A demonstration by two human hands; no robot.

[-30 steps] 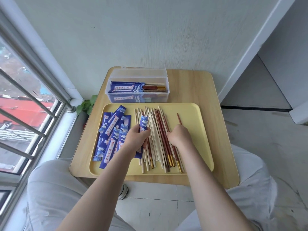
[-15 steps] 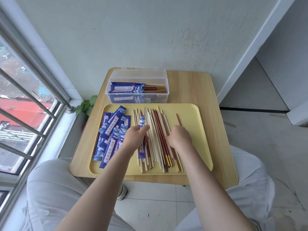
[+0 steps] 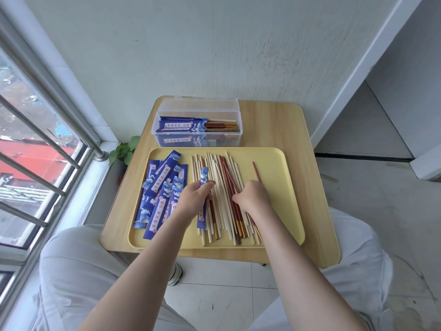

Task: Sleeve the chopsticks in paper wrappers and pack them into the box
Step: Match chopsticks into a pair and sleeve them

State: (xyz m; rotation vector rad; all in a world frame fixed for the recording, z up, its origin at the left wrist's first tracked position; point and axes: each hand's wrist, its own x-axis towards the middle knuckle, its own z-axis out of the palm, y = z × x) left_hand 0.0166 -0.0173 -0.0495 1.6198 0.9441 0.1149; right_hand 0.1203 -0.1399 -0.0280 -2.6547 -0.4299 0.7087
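A blue paper wrapper (image 3: 203, 187) is being pinched by the left hand (image 3: 192, 199), its fingers curled round it over the pile of loose chopsticks (image 3: 223, 194) on the yellow tray (image 3: 284, 187). The right hand (image 3: 251, 197) is being rested on the red chopsticks, fingers curled down – whether one is being gripped cannot be told. Spare wrappers (image 3: 162, 187) are lying just left of the left hand. The clear box (image 3: 198, 125) – sleeved pairs inside – is being kept beyond both hands on the bench (image 3: 274, 120).

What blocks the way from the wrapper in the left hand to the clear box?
Nothing visible does. The left hand holds the wrapper over the loose chopsticks; the clear box sits open beyond the yellow tray.
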